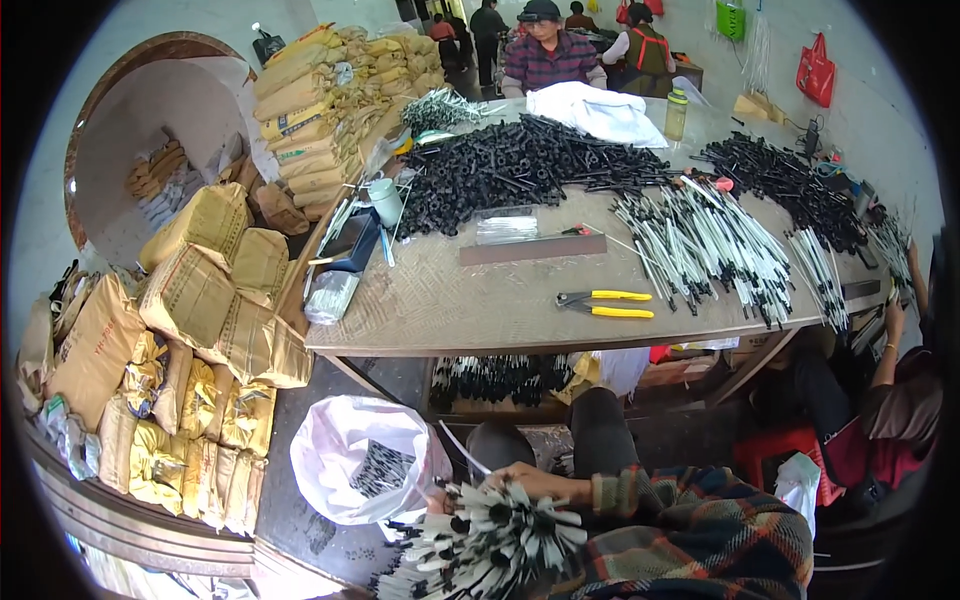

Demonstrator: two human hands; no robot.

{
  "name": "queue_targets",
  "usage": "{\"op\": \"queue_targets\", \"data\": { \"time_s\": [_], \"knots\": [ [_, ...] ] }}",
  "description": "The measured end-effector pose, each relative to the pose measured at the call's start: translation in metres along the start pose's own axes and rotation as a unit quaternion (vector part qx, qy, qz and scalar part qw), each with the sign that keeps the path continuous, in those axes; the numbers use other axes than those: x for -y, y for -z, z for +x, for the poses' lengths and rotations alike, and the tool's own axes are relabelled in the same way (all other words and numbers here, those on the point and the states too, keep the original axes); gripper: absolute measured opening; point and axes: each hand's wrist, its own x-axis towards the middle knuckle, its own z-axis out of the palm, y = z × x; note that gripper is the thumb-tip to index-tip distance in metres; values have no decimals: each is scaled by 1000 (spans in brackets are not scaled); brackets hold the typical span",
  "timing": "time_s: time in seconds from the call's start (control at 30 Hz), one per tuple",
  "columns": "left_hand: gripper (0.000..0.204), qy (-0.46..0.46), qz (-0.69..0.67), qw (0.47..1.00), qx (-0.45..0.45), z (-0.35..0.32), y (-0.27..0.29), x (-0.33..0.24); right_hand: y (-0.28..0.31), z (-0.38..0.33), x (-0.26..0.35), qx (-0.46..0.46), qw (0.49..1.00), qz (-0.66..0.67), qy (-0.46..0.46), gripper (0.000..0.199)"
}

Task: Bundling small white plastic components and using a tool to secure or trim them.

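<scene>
A thick bundle of white strips with black ends [500, 540] lies across my lap at the bottom of the view. My right hand [525, 482] reaches in from a plaid sleeve, its fingers closed at the bundle's far edge. From those fingers a single bent white strip [462, 448] sticks out toward the upper left. Only a small part of my left hand [438, 501] shows at the bundle's left edge; the bundle covers its fingers. Just beyond it stands an open white plastic sack [330, 500] with many small grey-and-black pieces [383, 468] inside.
Yellow-handled pliers [605, 303] and a flat brown bar [533, 249] lie on the table [440, 320], with heaped black parts [530, 160] and white rods [710, 240] behind. Stacked brown sacks [200, 300] line the left. A co-worker's arm [890, 345] is at right; another person [545, 55] sits opposite.
</scene>
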Motion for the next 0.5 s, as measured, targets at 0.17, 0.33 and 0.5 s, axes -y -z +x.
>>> {"op": "queue_targets", "data": {
  "time_s": [0.17,0.33,0.5],
  "knots": [
    [45,100,38,992,66,2,-2,-2,-14,-4,4,10,997,-33,-69,34],
    [55,108,-211,940,244,10,-15,-23,-15,-12,23,-15,992,-121,-38,33],
    [59,161,-388,878,228,11,-36,-1,-12,-19,55,-55,938,-342,-3,21]
  ]
}}
